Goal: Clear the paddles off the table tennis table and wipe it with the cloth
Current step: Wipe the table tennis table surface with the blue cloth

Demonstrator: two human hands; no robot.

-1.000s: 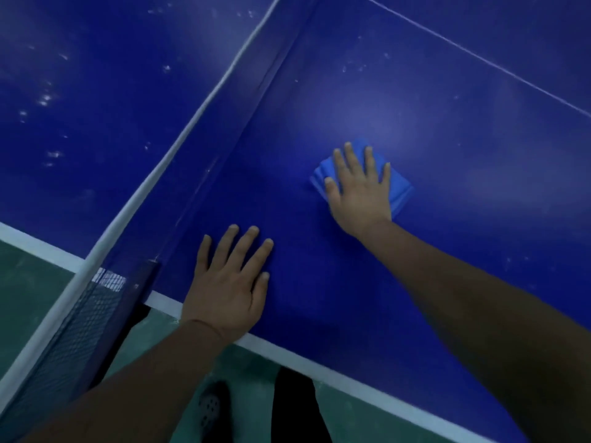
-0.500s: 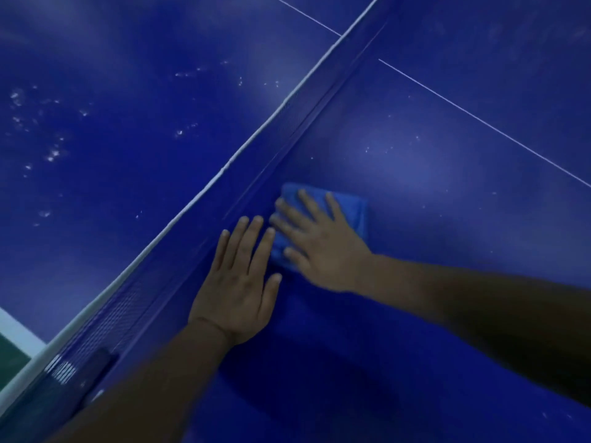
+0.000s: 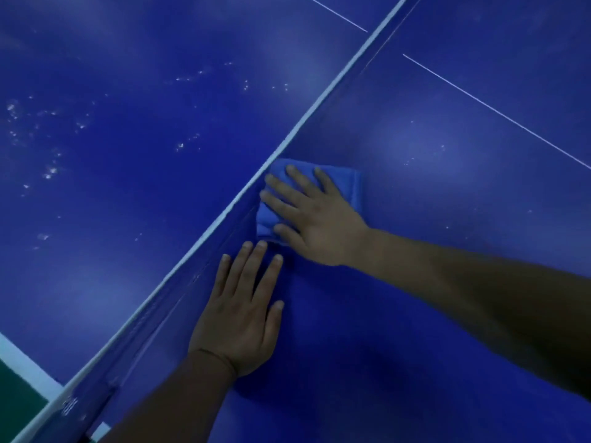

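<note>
A folded blue cloth (image 3: 347,183) lies on the dark blue table tennis table (image 3: 447,282), pushed up against the foot of the net (image 3: 287,145). My right hand (image 3: 315,219) presses flat on the cloth with straight, spread fingers pointing at the net. My left hand (image 3: 243,311) lies flat on the bare tabletop just below it, its fingertips close to the cloth's lower edge. No paddle is in view.
The net with its white top band runs diagonally from lower left to upper right. Beyond it, the far half of the table (image 3: 112,139) carries white specks. A thin white centre line (image 3: 499,113) crosses the near half. Green floor (image 3: 16,398) shows at the lower left corner.
My right hand has slid the cloth left across the tabletop until it met the net. My left hand moved away from the table's edge and now rests close under the right hand.
</note>
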